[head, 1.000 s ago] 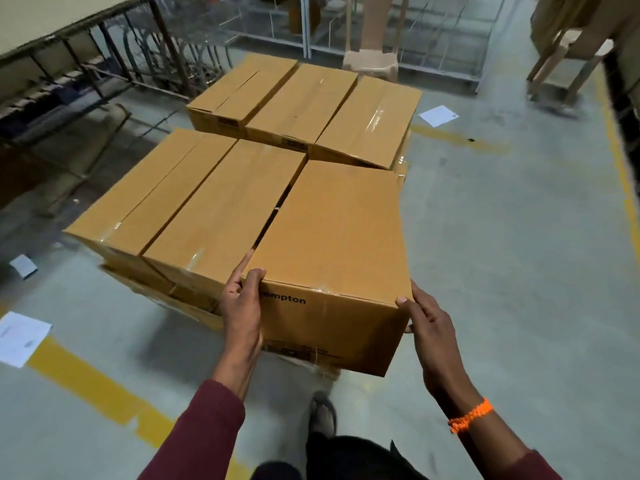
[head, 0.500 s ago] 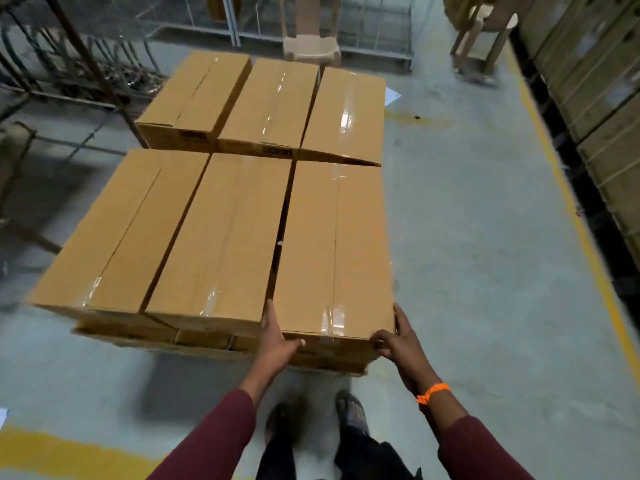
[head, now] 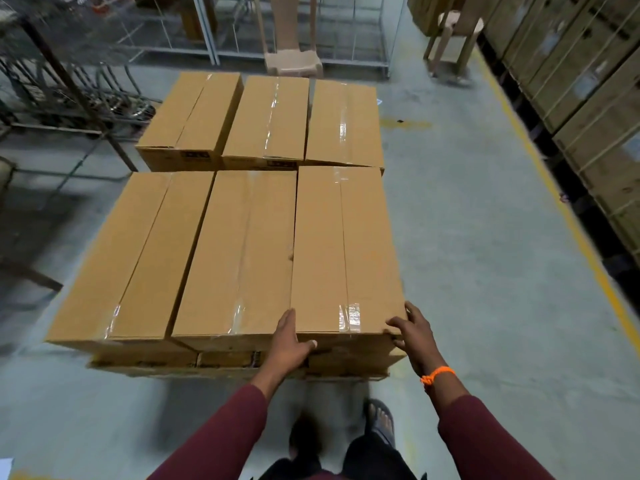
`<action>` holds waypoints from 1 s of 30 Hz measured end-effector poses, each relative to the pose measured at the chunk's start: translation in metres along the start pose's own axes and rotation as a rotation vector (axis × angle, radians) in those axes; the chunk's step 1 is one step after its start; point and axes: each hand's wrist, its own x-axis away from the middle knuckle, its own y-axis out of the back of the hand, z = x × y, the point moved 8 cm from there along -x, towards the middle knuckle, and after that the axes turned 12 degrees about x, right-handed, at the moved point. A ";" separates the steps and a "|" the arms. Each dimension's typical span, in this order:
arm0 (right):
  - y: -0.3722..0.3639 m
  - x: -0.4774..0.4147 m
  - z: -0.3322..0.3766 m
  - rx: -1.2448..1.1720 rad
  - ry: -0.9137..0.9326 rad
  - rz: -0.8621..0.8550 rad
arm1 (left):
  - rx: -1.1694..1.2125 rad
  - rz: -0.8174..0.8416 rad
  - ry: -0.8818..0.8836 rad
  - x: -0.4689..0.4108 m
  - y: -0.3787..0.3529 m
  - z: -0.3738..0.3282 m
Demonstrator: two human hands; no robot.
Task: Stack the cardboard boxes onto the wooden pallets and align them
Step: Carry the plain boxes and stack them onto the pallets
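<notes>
Three long brown cardboard boxes lie side by side in a near row: left box [head: 131,258], middle box [head: 239,254], right box [head: 346,244]. Its top is level with the others. A second row of three boxes [head: 270,119] sits just behind, slightly lower. Beneath the near row, a lower layer [head: 225,360] shows at the front edge; the pallet itself is mostly hidden. My left hand [head: 289,344] grips the right box's near left corner, fingers on top, thumb on the front face. My right hand [head: 412,330] clasps its near right corner.
A metal rack [head: 69,81] stands at the left. A plastic chair [head: 292,60] and wire partitions are behind the boxes, a stool [head: 453,36] at the back right. Strapped cartons [head: 588,81] line the right wall beyond a yellow floor line [head: 568,216].
The right box, held tilted above the row a second ago, now lies flat beside the middle box. Both hands have slid to its near corners.
</notes>
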 end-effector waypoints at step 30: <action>0.000 0.005 -0.013 0.434 0.170 -0.199 | 0.158 -0.093 -0.028 -0.002 0.001 0.010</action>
